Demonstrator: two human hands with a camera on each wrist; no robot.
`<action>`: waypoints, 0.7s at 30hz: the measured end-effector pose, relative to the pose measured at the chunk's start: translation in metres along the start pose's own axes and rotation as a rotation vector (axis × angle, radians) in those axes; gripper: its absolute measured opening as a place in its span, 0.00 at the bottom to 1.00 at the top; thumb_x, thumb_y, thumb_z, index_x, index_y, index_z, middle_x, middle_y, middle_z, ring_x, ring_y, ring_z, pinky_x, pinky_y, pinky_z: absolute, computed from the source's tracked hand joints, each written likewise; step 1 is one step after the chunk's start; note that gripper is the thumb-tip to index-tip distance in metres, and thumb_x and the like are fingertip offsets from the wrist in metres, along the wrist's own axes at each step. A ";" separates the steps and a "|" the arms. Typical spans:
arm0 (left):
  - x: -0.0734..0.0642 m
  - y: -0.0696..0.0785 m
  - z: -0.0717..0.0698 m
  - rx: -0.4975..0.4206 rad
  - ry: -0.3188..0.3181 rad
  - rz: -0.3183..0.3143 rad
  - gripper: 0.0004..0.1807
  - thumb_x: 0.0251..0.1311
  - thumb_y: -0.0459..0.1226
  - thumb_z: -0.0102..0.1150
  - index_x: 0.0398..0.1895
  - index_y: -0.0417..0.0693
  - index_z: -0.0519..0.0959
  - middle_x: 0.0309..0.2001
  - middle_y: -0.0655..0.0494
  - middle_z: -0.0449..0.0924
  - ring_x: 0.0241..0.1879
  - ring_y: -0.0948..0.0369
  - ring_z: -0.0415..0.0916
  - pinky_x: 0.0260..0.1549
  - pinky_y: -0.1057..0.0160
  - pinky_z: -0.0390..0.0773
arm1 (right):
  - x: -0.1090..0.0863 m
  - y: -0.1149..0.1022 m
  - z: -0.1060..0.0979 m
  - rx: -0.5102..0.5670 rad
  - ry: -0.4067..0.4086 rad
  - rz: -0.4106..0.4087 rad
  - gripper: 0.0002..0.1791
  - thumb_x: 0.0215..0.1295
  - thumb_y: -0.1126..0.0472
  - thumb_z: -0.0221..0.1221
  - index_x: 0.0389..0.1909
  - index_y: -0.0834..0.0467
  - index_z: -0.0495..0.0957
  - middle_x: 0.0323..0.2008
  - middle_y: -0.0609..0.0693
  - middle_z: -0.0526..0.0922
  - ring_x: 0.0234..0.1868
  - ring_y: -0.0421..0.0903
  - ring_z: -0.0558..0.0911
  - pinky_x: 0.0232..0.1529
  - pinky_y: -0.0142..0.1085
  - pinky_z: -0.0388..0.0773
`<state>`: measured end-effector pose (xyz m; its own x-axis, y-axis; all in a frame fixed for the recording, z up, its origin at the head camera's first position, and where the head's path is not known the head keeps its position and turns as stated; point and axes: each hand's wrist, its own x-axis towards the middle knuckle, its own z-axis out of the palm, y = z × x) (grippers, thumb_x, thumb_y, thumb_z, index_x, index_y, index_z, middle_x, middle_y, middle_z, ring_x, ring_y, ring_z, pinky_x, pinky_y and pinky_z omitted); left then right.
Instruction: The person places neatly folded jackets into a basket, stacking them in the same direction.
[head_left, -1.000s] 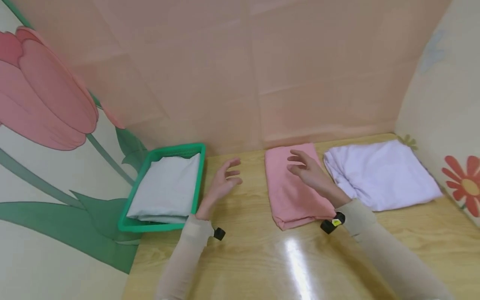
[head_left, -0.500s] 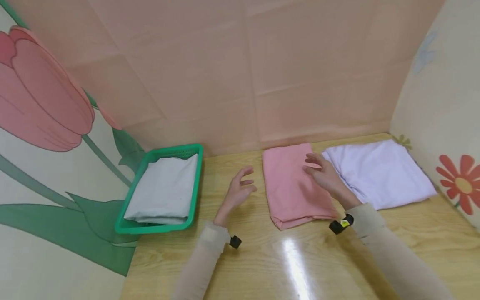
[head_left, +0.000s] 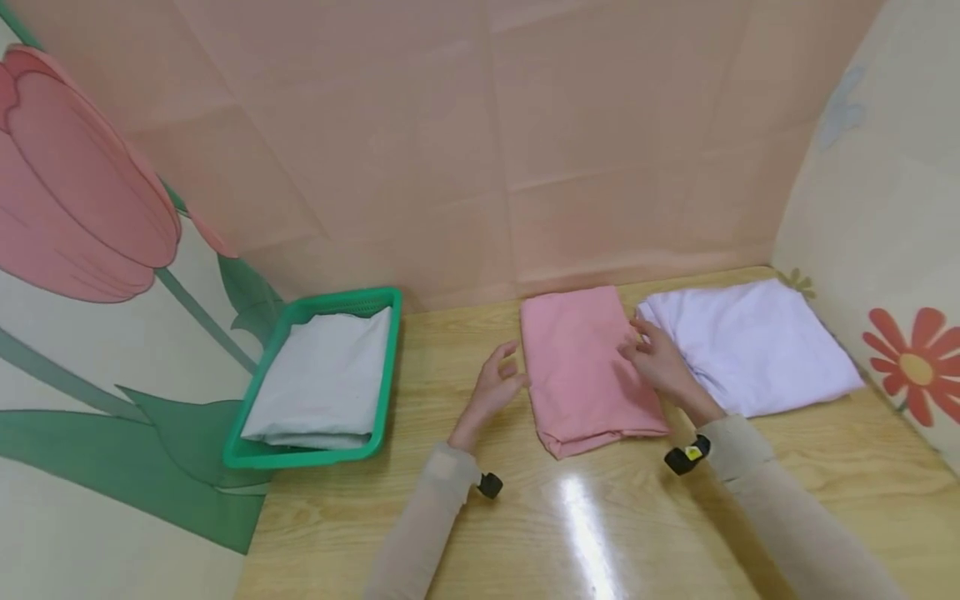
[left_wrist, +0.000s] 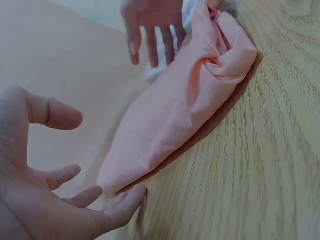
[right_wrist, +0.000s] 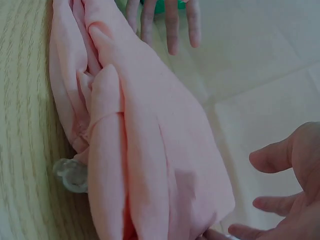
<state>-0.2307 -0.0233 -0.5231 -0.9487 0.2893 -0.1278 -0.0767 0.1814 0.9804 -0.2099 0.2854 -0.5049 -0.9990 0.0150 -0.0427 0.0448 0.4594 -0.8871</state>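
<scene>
A folded pink cloth (head_left: 577, 367) lies on the wooden table between my hands. My left hand (head_left: 495, 385) is at its left edge, fingers spread and slightly bent, holding nothing. Over its right edge is my right hand (head_left: 662, 363), with loosely bent fingers and nothing gripped. In the left wrist view the left fingertips come right up to the near end of the pink cloth (left_wrist: 170, 115), low over the wood. The right wrist view shows the layered folds of the pink cloth (right_wrist: 155, 135), with the right thumb apart from it and some fingertips hidden at its edge.
A green basket (head_left: 395, 350) holding a folded grey-white cloth (head_left: 322, 375) stands at the left. A folded lavender cloth (head_left: 757, 346) lies at the right, near the side wall. Beside the pink cloth is a small clear object (right_wrist: 73, 175). A pink-beige sheet (head_left: 375, 167) covers the back.
My left hand has moved right, from beside the basket to the pink cloth's left edge. My right hand has shifted right and lower, from over the cloth's middle to its right edge.
</scene>
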 end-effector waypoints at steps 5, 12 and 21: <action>0.005 0.002 0.005 -0.056 -0.013 -0.033 0.45 0.57 0.30 0.63 0.82 0.50 0.65 0.71 0.38 0.75 0.59 0.47 0.82 0.55 0.52 0.85 | 0.000 0.002 -0.003 -0.035 -0.002 0.054 0.42 0.80 0.61 0.56 0.82 0.74 0.47 0.77 0.83 0.53 0.77 0.79 0.60 0.76 0.65 0.63; 0.011 0.004 0.010 -0.107 -0.042 -0.044 0.45 0.56 0.29 0.63 0.81 0.47 0.65 0.80 0.44 0.63 0.52 0.54 0.80 0.50 0.53 0.88 | -0.002 0.007 -0.007 -0.073 -0.060 0.089 0.42 0.81 0.57 0.56 0.84 0.69 0.47 0.73 0.82 0.62 0.74 0.76 0.66 0.70 0.64 0.72; 0.018 0.001 0.018 -0.113 -0.075 -0.087 0.52 0.52 0.27 0.64 0.84 0.54 0.61 0.82 0.41 0.60 0.60 0.52 0.76 0.44 0.58 0.88 | 0.000 0.020 -0.012 -0.051 -0.133 0.113 0.46 0.80 0.53 0.59 0.87 0.60 0.44 0.81 0.78 0.50 0.78 0.78 0.57 0.72 0.67 0.67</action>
<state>-0.2426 -0.0004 -0.5271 -0.9115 0.3478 -0.2194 -0.1955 0.1029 0.9753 -0.2087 0.3053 -0.5169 -0.9777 -0.0473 -0.2045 0.1530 0.5064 -0.8486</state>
